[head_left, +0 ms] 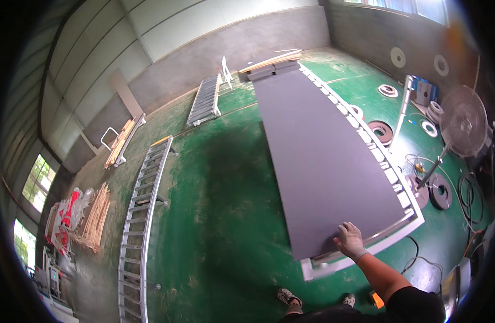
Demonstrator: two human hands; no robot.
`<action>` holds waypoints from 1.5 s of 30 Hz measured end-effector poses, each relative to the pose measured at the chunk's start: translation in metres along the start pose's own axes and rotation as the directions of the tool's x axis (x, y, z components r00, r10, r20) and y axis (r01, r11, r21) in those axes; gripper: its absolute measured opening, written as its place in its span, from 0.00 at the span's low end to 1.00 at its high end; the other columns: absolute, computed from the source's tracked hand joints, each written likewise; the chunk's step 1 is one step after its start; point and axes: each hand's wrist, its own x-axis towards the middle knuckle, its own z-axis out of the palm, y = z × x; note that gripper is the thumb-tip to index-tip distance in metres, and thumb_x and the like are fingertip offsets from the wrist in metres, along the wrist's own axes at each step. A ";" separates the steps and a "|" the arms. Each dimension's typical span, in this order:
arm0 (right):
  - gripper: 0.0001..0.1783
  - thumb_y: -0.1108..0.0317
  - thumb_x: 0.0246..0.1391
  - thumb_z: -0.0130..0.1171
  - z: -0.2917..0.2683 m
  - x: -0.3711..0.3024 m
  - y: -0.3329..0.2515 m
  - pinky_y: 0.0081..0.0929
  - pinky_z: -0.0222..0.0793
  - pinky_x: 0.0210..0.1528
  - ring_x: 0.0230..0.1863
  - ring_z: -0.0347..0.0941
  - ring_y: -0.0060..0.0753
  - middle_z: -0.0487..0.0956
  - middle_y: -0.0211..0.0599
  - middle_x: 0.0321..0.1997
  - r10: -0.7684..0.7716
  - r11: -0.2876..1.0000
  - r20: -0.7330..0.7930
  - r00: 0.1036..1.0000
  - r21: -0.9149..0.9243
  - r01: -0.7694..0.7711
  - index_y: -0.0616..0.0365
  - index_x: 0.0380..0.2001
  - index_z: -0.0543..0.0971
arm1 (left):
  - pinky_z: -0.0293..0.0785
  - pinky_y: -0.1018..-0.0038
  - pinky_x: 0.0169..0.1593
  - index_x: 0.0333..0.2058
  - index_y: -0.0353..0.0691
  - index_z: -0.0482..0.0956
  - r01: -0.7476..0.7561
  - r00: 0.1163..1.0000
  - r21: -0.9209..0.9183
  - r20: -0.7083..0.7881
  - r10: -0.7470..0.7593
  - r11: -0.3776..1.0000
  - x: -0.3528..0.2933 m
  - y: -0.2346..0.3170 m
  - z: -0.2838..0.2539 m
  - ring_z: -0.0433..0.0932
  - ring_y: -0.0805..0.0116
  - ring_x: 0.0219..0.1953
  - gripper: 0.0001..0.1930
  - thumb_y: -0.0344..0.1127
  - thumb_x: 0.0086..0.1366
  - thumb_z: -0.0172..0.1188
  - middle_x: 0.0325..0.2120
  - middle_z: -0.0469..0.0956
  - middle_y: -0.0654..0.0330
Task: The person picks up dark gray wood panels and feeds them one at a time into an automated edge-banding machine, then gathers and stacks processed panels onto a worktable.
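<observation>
A long, flat grey panel (323, 145) lies on a white-edged roller table (376, 241) and stretches away from me. My right hand (350, 240), which looks to be in a thin pale glove, rests at the panel's near end. Its fingers are spread over the grey surface, close to the table's near rail. My left hand is out of the picture. At the far end, several more boards (271, 63) are stacked.
A metal roller conveyor (139, 220) stands left on the green floor, with another conveyor (205, 99) farther back. Wood strips (99, 218) lie far left. On the right are a large fan (464, 121), coiled edging rolls (380, 132) and loose cables (469, 196).
</observation>
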 end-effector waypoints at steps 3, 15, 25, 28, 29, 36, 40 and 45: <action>0.35 0.51 0.52 0.61 0.044 0.015 -0.025 0.51 0.44 0.72 0.71 0.52 0.55 0.62 0.52 0.67 0.173 0.981 -0.033 0.984 -0.081 -0.176 0.60 0.59 0.70 | 0.70 0.62 0.53 0.47 0.43 0.75 -0.011 1.000 -0.098 -0.003 0.010 0.995 0.043 0.013 -0.027 0.72 0.62 0.46 0.14 0.45 0.71 0.53 0.45 0.76 0.56; 0.42 0.45 0.56 0.54 0.122 0.127 -0.117 0.54 0.28 0.76 0.76 0.42 0.55 0.55 0.53 0.73 0.433 0.884 -0.081 0.898 -0.156 -0.440 0.61 0.67 0.61 | 0.64 0.66 0.61 0.57 0.42 0.70 0.048 0.984 -0.656 0.161 0.077 0.753 0.132 0.098 -0.197 0.68 0.67 0.57 0.23 0.48 0.70 0.56 0.54 0.72 0.61; 0.41 0.51 0.56 0.55 0.133 0.266 -0.151 0.52 0.28 0.76 0.76 0.42 0.54 0.53 0.54 0.74 0.701 0.700 -0.131 0.701 -0.064 -0.712 0.62 0.67 0.59 | 0.72 0.63 0.52 0.49 0.41 0.78 -0.255 0.956 -0.055 0.133 0.260 0.965 0.393 0.083 -0.345 0.74 0.64 0.48 0.18 0.47 0.69 0.57 0.45 0.78 0.57; 0.41 0.49 0.57 0.54 0.158 0.350 -0.158 0.50 0.28 0.76 0.77 0.41 0.52 0.53 0.51 0.75 0.736 0.657 -0.178 0.654 -0.049 -0.753 0.62 0.68 0.60 | 0.72 0.62 0.50 0.47 0.40 0.78 -0.238 0.971 -0.025 -0.017 0.237 0.971 0.459 0.148 -0.409 0.75 0.63 0.46 0.17 0.47 0.69 0.57 0.43 0.79 0.57; 0.42 0.47 0.57 0.54 0.165 0.380 -0.158 0.50 0.28 0.76 0.77 0.41 0.50 0.53 0.50 0.75 0.749 0.640 -0.171 0.640 -0.067 -0.766 0.62 0.68 0.60 | 0.72 0.62 0.50 0.47 0.40 0.79 -0.232 0.972 -0.044 -0.045 0.230 0.972 0.480 0.168 -0.423 0.75 0.63 0.45 0.17 0.47 0.69 0.57 0.42 0.79 0.57; 0.37 0.46 0.62 0.48 0.185 0.575 -0.173 0.47 0.32 0.76 0.77 0.44 0.46 0.56 0.46 0.74 0.755 0.636 -0.193 0.627 -0.019 -0.772 0.60 0.66 0.65 | 0.74 0.61 0.46 0.43 0.39 0.80 -0.346 0.938 0.089 0.053 0.343 0.934 0.601 0.203 -0.447 0.75 0.61 0.41 0.16 0.46 0.69 0.57 0.38 0.80 0.57; 0.37 0.47 0.62 0.49 0.194 0.639 -0.171 0.46 0.35 0.76 0.76 0.46 0.45 0.57 0.45 0.74 0.777 0.586 -0.223 0.589 -0.086 -0.806 0.59 0.66 0.63 | 0.72 0.60 0.50 0.47 0.39 0.79 -0.399 0.792 -0.217 0.409 0.454 0.891 0.685 0.198 -0.520 0.75 0.60 0.45 0.19 0.48 0.70 0.51 0.42 0.79 0.53; 0.39 0.43 0.61 0.50 0.188 0.702 -0.173 0.47 0.43 0.74 0.75 0.47 0.49 0.55 0.48 0.74 0.964 0.228 -0.132 0.229 -0.021 -0.973 0.56 0.67 0.63 | 0.72 0.60 0.53 0.43 0.36 0.80 -0.284 0.892 0.276 0.428 0.147 0.918 0.802 0.301 -0.570 0.76 0.52 0.48 0.21 0.50 0.69 0.50 0.43 0.79 0.48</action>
